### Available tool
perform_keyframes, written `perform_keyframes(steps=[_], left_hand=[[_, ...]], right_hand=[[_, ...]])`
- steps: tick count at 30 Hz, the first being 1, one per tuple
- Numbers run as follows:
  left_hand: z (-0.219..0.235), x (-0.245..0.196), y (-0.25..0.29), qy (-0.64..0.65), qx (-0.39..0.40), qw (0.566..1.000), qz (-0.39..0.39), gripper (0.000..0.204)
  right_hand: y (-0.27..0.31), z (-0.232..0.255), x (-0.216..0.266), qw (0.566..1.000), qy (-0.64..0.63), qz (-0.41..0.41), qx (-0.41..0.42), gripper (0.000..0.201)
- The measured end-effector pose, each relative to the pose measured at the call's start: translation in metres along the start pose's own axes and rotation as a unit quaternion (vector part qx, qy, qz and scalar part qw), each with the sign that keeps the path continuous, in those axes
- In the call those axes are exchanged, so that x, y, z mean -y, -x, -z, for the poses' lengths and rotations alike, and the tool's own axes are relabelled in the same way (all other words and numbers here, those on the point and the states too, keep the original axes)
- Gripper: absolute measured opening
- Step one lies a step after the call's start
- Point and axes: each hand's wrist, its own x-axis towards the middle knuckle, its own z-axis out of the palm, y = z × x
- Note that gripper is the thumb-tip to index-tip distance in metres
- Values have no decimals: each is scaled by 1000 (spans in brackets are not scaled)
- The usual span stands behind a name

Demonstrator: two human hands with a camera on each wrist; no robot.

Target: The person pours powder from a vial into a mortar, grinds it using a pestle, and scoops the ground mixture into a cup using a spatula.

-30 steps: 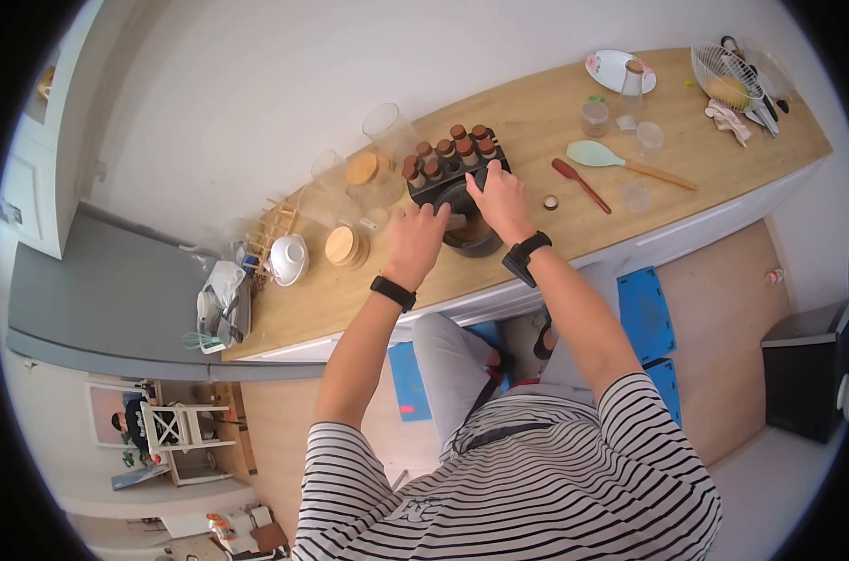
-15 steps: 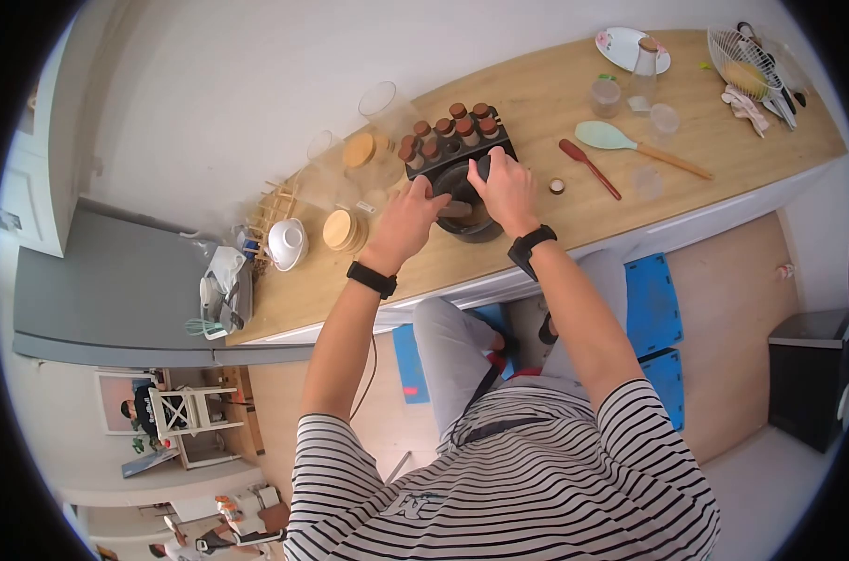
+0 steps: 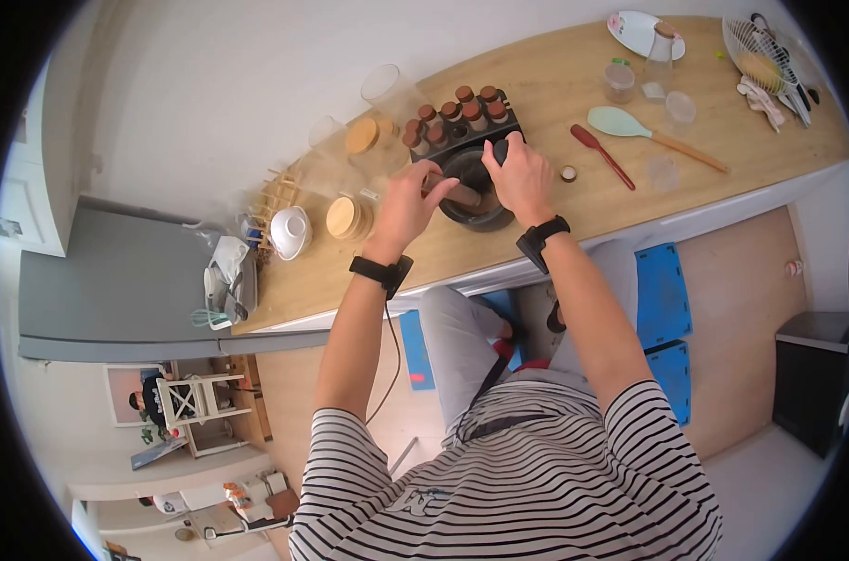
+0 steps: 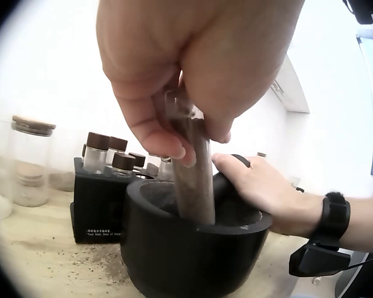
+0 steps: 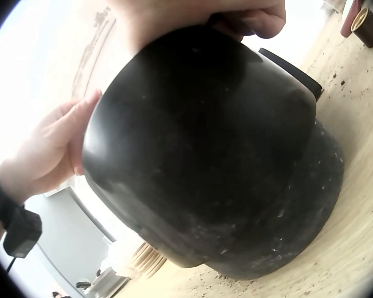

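My left hand [image 3: 407, 201] pinches a clear glass spice vial [image 4: 196, 171] between thumb and fingers. Grey-brown powder fills much of the vial, and its lower end dips inside the rim of a black mortar [image 4: 186, 261]. In the head view the vial [image 3: 464, 194] slants down to the right over the bowl. My right hand [image 3: 524, 182] grips the upper end of a black pestle [image 4: 227, 188], which leans inside the mortar; the pestle's lower end is hidden by the rim and vial. The mortar's dark outer wall fills much of the right wrist view.
Behind the mortar stands a black rack [image 4: 102, 205] of brown-capped vials. A loose cap [image 3: 568, 173], red spatula [image 3: 602, 156] and pale green spatula [image 3: 621, 122] lie to the right. Wooden-lidded jars [image 3: 368, 140] and a white bowl [image 3: 290, 232] are left. Spilled powder [image 4: 105, 264] dusts the counter.
More of the vial shows below my left fingers now, slanting across the bowl. My right hand stays on the pestle. The head view has shifted slightly.
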Motion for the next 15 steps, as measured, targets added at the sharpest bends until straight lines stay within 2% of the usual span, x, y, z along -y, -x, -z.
perform_keyframes(steps=[2,8,12,15], left_hand=[[-4,-1,0,18,-31,999,-26,26],[2,-8,1,24,-9,998,-56,28],[6,-8,5,17,-5,999,-51,29],[9,-7,9,20,2,1000,-19,31]], right_hand=[[0,2,2,1000,4,-4,9,35],[1,1,1,1000,8,-6,6,35],[1,1,1,1000,8,4,-6,36],[1,-1,0,1000,6,-3,-2,35]])
